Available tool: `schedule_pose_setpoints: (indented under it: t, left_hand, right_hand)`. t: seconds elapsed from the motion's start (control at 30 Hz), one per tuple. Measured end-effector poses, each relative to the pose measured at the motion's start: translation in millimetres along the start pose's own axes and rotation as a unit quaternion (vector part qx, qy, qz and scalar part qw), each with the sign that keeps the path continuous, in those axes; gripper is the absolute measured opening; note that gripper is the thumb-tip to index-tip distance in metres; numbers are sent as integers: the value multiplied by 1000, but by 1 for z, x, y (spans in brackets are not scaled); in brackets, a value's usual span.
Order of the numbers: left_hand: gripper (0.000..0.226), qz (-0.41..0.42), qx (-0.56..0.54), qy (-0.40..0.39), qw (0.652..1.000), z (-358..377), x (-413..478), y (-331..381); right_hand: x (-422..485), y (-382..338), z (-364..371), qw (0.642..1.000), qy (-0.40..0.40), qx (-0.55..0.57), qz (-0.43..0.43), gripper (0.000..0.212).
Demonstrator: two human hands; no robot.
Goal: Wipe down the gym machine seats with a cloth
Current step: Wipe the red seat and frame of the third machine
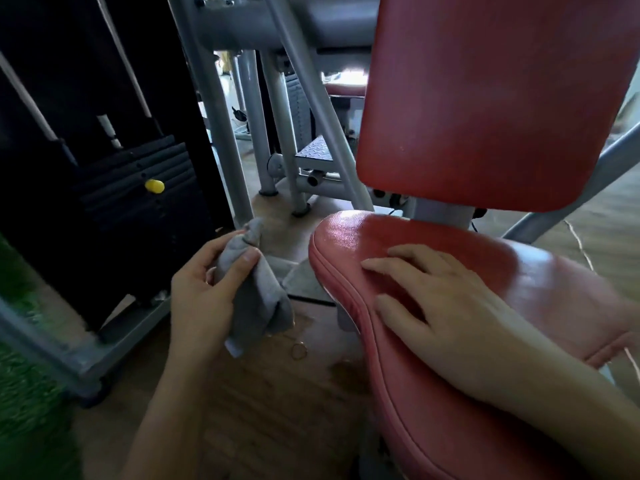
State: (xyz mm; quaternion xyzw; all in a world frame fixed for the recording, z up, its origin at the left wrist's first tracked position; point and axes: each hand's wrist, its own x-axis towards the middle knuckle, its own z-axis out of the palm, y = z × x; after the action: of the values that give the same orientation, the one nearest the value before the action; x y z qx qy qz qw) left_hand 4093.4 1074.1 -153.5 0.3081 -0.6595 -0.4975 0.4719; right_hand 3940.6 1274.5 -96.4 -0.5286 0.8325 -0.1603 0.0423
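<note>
- Hanging bunched from the left hand, the grey cloth sits off the seat, above the wooden floor just beside the pad's front-left edge; the grip is clenched on it, thumb pressing the wad against the fingers.
- That hold looks like a regathering of the cloth into a pad fit for wiping, rather than a stroke in hand.
- The red seat lies to the right, its surface glossy near the rear, which may be dampness or only light.
- The right hand rests flat on the seat, fingers spread and grasping nothing, probably to brace the body or feel the surface.
- The red backrest stands upright behind the seat, not touched by either hand.
- Further out, grey frame tubes and a dark weight stack with a yellow pin stand to the left.
</note>
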Motion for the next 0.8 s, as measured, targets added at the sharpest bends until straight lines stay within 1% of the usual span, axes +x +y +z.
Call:
schedule_pose_setpoints:
  t: [0.1, 0.17, 0.23, 0.33, 0.47, 0.53, 0.63, 0.67, 0.7, 0.77, 0.8]
  left_hand:
    - [26, 0, -24, -15, 1000, -3, 15, -6]
    - [26, -4, -35, -32, 999, -5, 26, -12]
    - [25, -8, -54, -46, 997, -7, 38, -17]
    - [23, -14, -97, -67, 993, -11, 55, -26]
    - [24, -34, -127, -116, 984, -19, 72, -49]
    - [25, -46, -138, -141, 979, -22, 77, -64]
    - [25, -60, -157, -152, 974, -26, 82, -81]
    - [24, -67, -166, -150, 972, -26, 84, -85]
    - [23, -73, -174, -144, 971, -25, 85, -86]
    - [23, -76, -191, -131, 970, -23, 86, -89]
    - [23, -76, -200, -127, 969, -21, 85, -90]
  right_hand:
    - [1, -1, -5, 1000, -1, 1, 13, 65]
    - [4, -5, -9, 1000, -3, -19, 23, 56]
    - [11, -9, -16, 998, -4, -52, 34, 49]
    - [37, -23, -28, 989, -40, -126, 72, 42]
    - [91, -34, -19, 971, -20, -204, 123, 32]
    - [113, -39, -8, 969, -11, -200, 141, 23]
    - [132, -39, 14, 979, 20, -142, 144, 13]
    - [133, -39, 22, 981, 25, -127, 144, 13]
    - [131, -39, 27, 983, 24, -110, 146, 18]
    - [120, -43, 33, 985, 22, -91, 144, 33]
    - [113, -47, 34, 986, 26, -95, 133, 36]
